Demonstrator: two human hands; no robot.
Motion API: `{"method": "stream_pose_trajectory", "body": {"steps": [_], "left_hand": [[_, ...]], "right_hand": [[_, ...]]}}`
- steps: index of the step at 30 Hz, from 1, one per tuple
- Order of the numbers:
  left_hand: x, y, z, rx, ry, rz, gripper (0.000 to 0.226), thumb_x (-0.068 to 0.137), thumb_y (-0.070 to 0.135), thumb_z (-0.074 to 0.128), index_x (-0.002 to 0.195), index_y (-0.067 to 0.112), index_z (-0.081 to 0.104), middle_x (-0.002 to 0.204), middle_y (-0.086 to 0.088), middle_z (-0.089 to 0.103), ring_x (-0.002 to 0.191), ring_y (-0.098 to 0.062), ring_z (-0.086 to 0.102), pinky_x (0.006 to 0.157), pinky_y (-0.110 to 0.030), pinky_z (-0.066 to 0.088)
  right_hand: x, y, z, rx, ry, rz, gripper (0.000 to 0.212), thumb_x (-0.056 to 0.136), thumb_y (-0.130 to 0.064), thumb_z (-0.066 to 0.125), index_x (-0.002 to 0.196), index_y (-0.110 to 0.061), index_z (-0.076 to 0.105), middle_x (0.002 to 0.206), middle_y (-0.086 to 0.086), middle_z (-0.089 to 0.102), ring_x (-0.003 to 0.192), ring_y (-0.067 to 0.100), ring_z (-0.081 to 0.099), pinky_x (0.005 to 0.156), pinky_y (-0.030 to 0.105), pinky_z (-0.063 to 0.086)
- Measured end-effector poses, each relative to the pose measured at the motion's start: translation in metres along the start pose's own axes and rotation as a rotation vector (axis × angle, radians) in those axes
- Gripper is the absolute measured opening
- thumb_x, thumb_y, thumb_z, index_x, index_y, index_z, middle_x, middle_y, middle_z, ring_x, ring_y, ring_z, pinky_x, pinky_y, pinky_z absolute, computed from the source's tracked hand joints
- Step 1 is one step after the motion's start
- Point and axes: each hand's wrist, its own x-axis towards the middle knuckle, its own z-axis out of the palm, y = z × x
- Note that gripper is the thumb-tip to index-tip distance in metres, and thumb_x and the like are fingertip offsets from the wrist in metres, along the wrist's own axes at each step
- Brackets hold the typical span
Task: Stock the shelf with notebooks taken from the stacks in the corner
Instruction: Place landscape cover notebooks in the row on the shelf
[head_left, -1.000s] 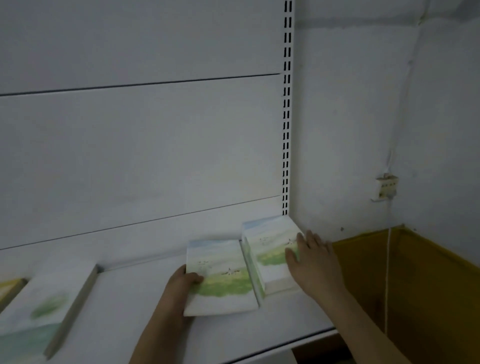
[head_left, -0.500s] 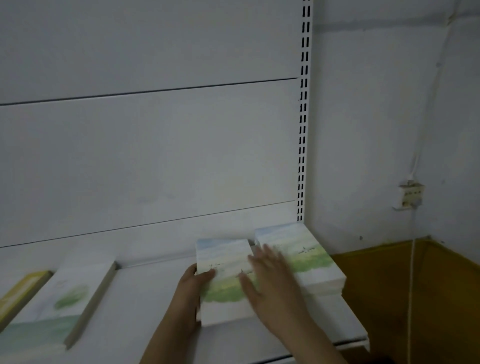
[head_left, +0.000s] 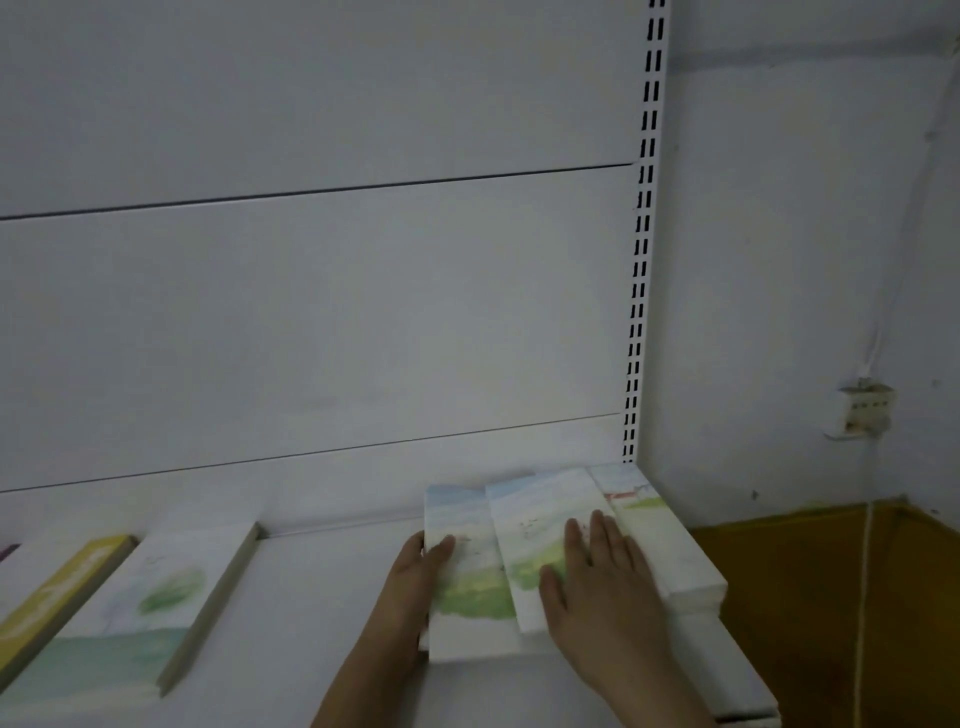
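On the white shelf (head_left: 311, 623), at its right end, lie notebooks with green and blue landscape covers. My left hand (head_left: 415, 587) holds the left edge of one notebook (head_left: 467, 587), thumb on its cover. A second notebook (head_left: 535, 525) lies tilted, overlapping it and the right stack (head_left: 660, 545). My right hand (head_left: 597, 582) rests flat on that middle notebook with straight fingers.
Another landscape notebook stack (head_left: 145, 608) and a yellow-edged one (head_left: 62, 592) lie at the shelf's left. A slotted upright (head_left: 641, 260) ends the shelf bay. To the right are the wall, a socket (head_left: 865, 410) with a cord, and a yellow-brown floor corner (head_left: 831, 597).
My right hand moved from the left notebook to the right, and a notebook now lies tilted between the two stacks. My left hand stayed on the left edge.
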Motion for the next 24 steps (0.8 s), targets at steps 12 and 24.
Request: {"method": "stream_pose_trajectory", "body": {"steps": [12, 24], "left_hand": [[-0.031, 0.029, -0.003, -0.067, 0.052, 0.307, 0.028, 0.094, 0.016, 0.06, 0.121, 0.012, 0.058, 0.111, -0.014, 0.071, 0.099, -0.036, 0.07, 0.085, -0.057, 0.055], [-0.065, 0.004, -0.045, 0.539, -0.052, 0.364, 0.068, 0.068, 0.051, 0.08, 0.125, 0.022, 0.058, 0.12, 0.008, 0.069, 0.11, -0.007, 0.065, 0.09, -0.025, 0.054]], "right_hand": [[-0.004, -0.028, -0.017, 0.394, 0.108, -0.265, 0.096, 0.078, -0.081, 0.002, 0.155, -0.023, 0.005, 0.162, -0.006, 0.003, 0.148, 0.012, 0.004, 0.114, 0.02, 0.001], [-0.008, -0.041, -0.007, 1.242, 0.03, -0.263, 0.053, 0.075, -0.057, 0.063, 0.122, -0.046, 0.041, 0.114, -0.019, 0.065, 0.106, 0.004, 0.064, 0.091, 0.031, 0.053]]}}
